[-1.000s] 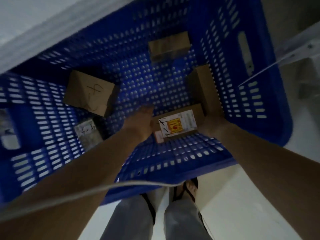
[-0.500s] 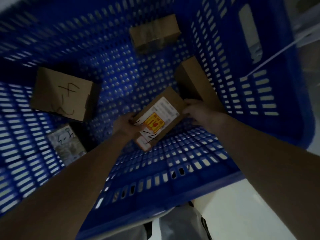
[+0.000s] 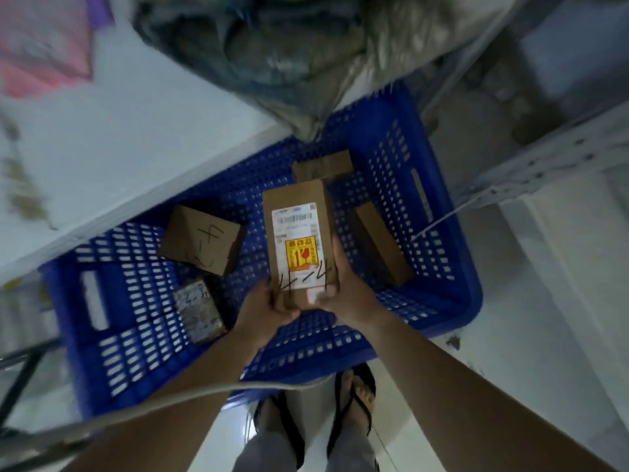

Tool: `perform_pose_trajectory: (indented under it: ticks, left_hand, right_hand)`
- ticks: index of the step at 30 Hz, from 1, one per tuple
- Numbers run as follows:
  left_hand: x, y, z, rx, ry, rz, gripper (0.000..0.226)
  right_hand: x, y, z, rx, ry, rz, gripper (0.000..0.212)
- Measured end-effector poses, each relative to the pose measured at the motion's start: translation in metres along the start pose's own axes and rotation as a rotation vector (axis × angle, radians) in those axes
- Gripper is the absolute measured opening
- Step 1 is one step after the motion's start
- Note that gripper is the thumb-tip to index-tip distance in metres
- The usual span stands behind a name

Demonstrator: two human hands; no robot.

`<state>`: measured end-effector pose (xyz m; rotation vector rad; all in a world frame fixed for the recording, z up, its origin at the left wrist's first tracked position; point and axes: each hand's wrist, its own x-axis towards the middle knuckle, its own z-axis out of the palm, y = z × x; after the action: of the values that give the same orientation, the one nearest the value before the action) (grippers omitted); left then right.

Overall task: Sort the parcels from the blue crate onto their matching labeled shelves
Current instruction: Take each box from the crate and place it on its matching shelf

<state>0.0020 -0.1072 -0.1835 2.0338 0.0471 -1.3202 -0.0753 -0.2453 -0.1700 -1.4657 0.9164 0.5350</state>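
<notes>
Crate (image 3: pixel 439 240), blue and perforated, sits on the pale floor with four parcels lying in its bottom — one marked box (image 3: pixel 202 245), one wrapped packet (image 3: pixel 199 311), two plain cartons (image 3: pixel 322 166) (image 3: pixel 383 243). Above it a labelled parcel (image 3: pixel 299 240) is held upright, clear of the crate. Left hand (image 3: pixel 269 306) and right hand (image 3: pixel 343 298) clasp its near end — fingers curled against its sides.

Brown parcel (image 3: pixel 299 240) held above blue crate (image 3: pixel 439 212), white label with yellow sticker up, "7-7" inked near end; four parcels in crate: marked box (image 3: pixel 200 245), grey packet (image 3: pixel 199 311), two plain cartons (image 3: pixel 383 245) (image 3: pixel 323 166).
</notes>
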Motion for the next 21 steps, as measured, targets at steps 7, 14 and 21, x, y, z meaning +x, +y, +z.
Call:
perform_pose_trajectory:
  ticks: [7, 14, 21]
  left_hand:
    - [-0.121, 0.084, -0.048, 0.046, 0.129, 0.280, 0.042]
    - [-0.278, 0.167, -0.071, -0.004, 0.016, 0.464, 0.051]
    - [-0.430, 0.235, -0.096, 0.067, 0.170, 0.878, 0.063]
  right_hand:
    - [-0.125, -0.084, -0.023, 0.155, 0.140, -0.159, 0.055]
    - [-0.281, -0.160, -0.049, 0.301, 0.255, -0.135, 0.047]
    - [-0.451, -0.248, -0.057, 0.362, 0.266, -0.498, 0.067]
